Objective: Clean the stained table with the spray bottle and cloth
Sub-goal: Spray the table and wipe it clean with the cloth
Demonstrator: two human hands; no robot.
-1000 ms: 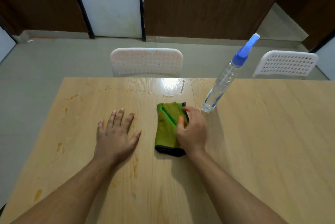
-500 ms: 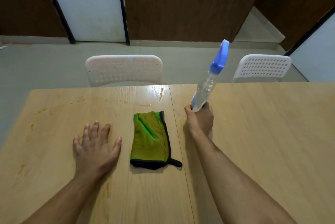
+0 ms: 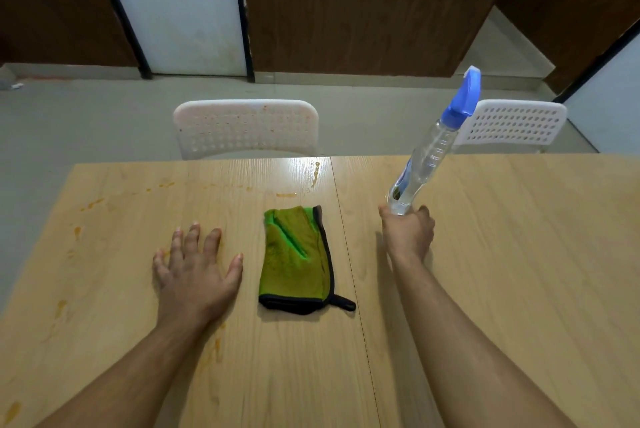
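**Inspector:** Report the hands.

**Operator:** I see the right hand (image 3: 408, 232) wrapped around the base of the spray bottle (image 3: 424, 161), fingers curled about it. The bottle is clear with a blue spray head, and it tilts up and to the right. I cannot tell whether its base touches the counter (image 3: 519, 254). The left hand (image 3: 195, 272) lies flat on the wood, palm down, fingers spread and straight, holding nothing.

**Inspector:** The cloth?

**Operator:** The green cloth (image 3: 298, 261) lies folded on the counter between the two hands, apart from both. It has a dark trim and a small loop at its near right corner. It sits just left of the seam that runs down the counter.

**Inspector:** Surface condition?

**Operator:** I note orange-brown stains (image 3: 91, 203) scattered along the left side and far edge, with more near the left forearm. One streak (image 3: 315, 176) runs near the far edge, beyond the cloth.

**Inspector:** Surroundings?

**Operator:** Two white perforated chairs (image 3: 246, 128) stand at the far side of the counter.
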